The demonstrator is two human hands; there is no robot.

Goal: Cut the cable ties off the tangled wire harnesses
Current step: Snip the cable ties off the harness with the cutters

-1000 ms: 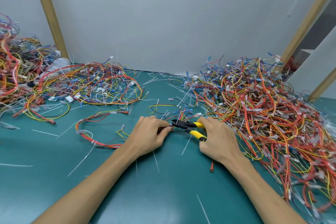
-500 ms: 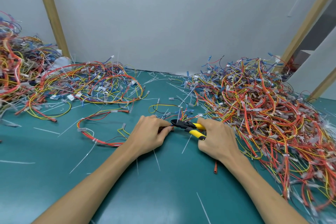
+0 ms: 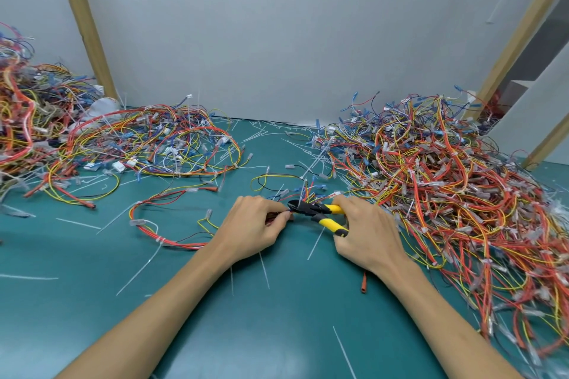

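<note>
My left hand (image 3: pixel 251 229) pinches a thin bundle of red and black wires from a loose wire harness (image 3: pixel 160 218) that loops out to the left on the green table (image 3: pixel 277 317). My right hand (image 3: pixel 366 237) grips the yellow handles of black-jawed side cutters (image 3: pixel 317 212). The cutter jaws point left and meet the wires right at my left fingertips. The cable tie at the jaws is hidden by my fingers.
A large tangled heap of harnesses (image 3: pixel 462 194) fills the right side. Another spread of wires (image 3: pixel 147 144) and a taller pile (image 3: pixel 21 120) lie at the left. Several cut white ties (image 3: pixel 138 268) and a red sleeve piece (image 3: pixel 364 283) litter the mat. A grey wall stands behind.
Both hands stay almost where they were; the cutters remain at the wires held by my left fingertips. The view has shifted slightly.
</note>
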